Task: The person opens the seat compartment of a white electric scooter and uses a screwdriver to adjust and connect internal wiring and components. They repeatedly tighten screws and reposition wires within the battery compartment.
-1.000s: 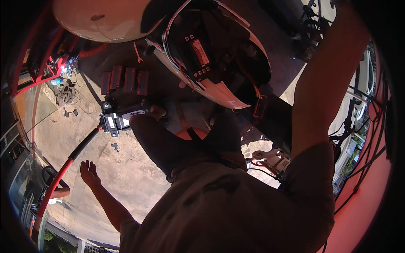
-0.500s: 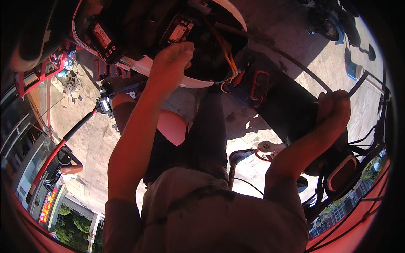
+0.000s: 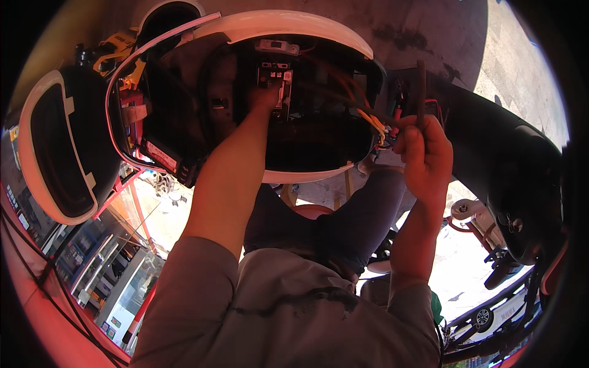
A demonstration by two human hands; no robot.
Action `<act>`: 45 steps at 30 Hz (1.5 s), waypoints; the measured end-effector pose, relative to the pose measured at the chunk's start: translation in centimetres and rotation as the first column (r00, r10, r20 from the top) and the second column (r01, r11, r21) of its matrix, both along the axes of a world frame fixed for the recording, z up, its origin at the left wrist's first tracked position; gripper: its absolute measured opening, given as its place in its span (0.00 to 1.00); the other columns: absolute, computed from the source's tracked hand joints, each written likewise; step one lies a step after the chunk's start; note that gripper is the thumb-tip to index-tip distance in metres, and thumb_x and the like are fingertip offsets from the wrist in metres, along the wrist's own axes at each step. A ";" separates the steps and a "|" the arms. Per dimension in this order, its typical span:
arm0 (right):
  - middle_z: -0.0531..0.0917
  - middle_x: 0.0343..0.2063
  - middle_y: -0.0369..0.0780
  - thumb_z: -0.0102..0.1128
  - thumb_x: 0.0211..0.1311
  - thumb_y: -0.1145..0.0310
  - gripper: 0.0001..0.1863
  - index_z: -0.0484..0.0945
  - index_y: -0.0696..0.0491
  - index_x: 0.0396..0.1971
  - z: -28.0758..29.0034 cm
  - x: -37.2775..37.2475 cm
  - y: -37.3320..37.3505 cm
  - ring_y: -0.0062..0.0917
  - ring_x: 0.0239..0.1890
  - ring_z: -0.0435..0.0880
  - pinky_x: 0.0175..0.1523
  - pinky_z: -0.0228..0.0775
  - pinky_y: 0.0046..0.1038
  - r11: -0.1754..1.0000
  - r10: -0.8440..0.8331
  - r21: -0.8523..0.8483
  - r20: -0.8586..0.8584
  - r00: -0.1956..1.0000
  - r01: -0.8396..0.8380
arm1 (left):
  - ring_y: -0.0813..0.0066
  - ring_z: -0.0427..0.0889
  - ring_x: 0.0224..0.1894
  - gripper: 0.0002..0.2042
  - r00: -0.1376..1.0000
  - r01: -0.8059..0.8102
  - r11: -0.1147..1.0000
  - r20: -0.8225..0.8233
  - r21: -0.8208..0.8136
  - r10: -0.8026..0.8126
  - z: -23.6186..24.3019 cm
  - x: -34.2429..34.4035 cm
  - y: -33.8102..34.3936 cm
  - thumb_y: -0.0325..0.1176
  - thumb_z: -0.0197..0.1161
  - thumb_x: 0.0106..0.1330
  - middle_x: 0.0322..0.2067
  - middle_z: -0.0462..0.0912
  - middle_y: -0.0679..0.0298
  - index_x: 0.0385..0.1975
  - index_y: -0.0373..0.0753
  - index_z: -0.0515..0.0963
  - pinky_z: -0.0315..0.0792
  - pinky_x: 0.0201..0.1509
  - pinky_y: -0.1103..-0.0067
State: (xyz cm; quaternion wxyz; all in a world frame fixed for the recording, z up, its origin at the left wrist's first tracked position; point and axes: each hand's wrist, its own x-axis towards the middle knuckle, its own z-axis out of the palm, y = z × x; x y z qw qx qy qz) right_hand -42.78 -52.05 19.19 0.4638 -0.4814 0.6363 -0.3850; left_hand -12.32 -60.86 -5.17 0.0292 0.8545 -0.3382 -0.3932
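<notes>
A white-edged shell of a scooter-like vehicle lies open before me, its inside dark. My left hand reaches down into it, at a black box-shaped unit with a pale label; deep shadow hides its fingers. To the right of the shell my right hand is closed round a long dark flexible strip. One end of the strip stands up above the fist, and the other part runs left toward the shell's inside. Orange wires come over the shell's right rim beside my right hand.
Another black unit with a label sits at the shell's left end. Farther left lies a white-rimmed dark lid. The long black vehicle body stretches away on the right. My knees are close under the shell's near rim.
My view has shifted, showing more of the shell. The left hand has gone deeper inside, onto the unit. My right hand has come in from the far right, still holding the strip.
</notes>
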 end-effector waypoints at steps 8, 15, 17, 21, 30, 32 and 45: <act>0.74 0.13 0.33 0.52 0.67 0.72 0.06 0.77 0.58 0.35 -2.1 0.0 0.1 0.12 0.18 0.72 0.24 0.61 0.18 0.986 0.082 -0.137 -0.099 0.992 -0.095 | 0.65 0.80 0.50 0.32 0.962 0.215 0.975 -0.184 0.054 -0.202 -3.9 2.1 -0.8 0.46 0.78 0.45 0.47 0.82 0.58 0.51 0.39 0.78 0.73 0.53 0.69; 0.74 0.13 0.35 0.53 0.67 0.71 0.06 0.77 0.59 0.34 -3.6 -0.5 4.7 0.14 0.18 0.72 0.24 0.62 0.20 0.985 0.041 -0.170 0.059 0.997 -0.030 | 0.65 0.80 0.48 0.25 0.892 0.394 0.888 -0.331 0.237 -0.308 -3.4 4.3 -2.8 0.39 0.78 0.47 0.46 0.82 0.58 0.45 0.37 0.80 0.75 0.51 0.68; 0.73 0.14 0.36 0.53 0.67 0.72 0.06 0.77 0.58 0.34 -3.5 -0.2 5.1 0.15 0.17 0.71 0.24 0.61 0.21 0.980 0.018 -0.197 0.127 0.992 0.008 | 0.64 0.80 0.49 0.25 0.902 0.356 0.900 -0.343 0.250 -0.261 -1.8 4.6 -2.1 0.39 0.78 0.47 0.45 0.82 0.57 0.45 0.37 0.79 0.75 0.51 0.68; 0.73 0.14 0.34 0.50 0.68 0.74 0.06 0.75 0.59 0.34 -4.2 0.0 4.4 0.12 0.18 0.70 0.25 0.60 0.18 0.977 0.102 -0.194 0.082 0.991 -0.084 | 0.63 0.79 0.50 0.25 0.904 0.266 0.930 -0.400 0.255 -0.149 -1.7 4.2 -1.3 0.39 0.78 0.46 0.45 0.82 0.56 0.44 0.36 0.79 0.75 0.52 0.68; 0.74 0.14 0.34 0.52 0.66 0.74 0.05 0.76 0.59 0.34 -5.5 -0.9 4.3 0.14 0.18 0.73 0.26 0.62 0.18 0.992 -0.029 0.127 0.089 0.996 0.018 | 0.62 0.78 0.52 0.26 0.971 -0.149 0.989 -0.189 0.010 0.148 -2.8 3.5 4.3 0.40 0.78 0.46 0.45 0.81 0.54 0.44 0.34 0.78 0.75 0.53 0.67; 0.75 0.15 0.34 0.51 0.67 0.73 0.06 0.76 0.59 0.34 -4.8 -0.5 4.2 0.14 0.19 0.74 0.27 0.62 0.17 0.992 -0.057 0.115 0.119 0.991 0.043 | 0.64 0.78 0.52 0.28 0.965 -0.235 0.971 -0.110 0.043 0.238 -0.7 2.8 4.5 0.43 0.77 0.48 0.47 0.79 0.55 0.45 0.33 0.76 0.75 0.53 0.67; 0.77 0.17 0.37 0.54 0.64 0.76 0.03 0.76 0.57 0.36 -2.8 3.3 3.0 0.20 0.19 0.77 0.27 0.67 0.22 0.976 0.052 0.219 -0.193 0.980 -0.009 | 0.72 0.75 0.49 0.25 0.725 -0.554 0.812 -0.373 0.184 0.579 8.4 -1.1 3.1 0.43 0.75 0.52 0.47 0.77 0.67 0.49 0.51 0.74 0.75 0.43 0.72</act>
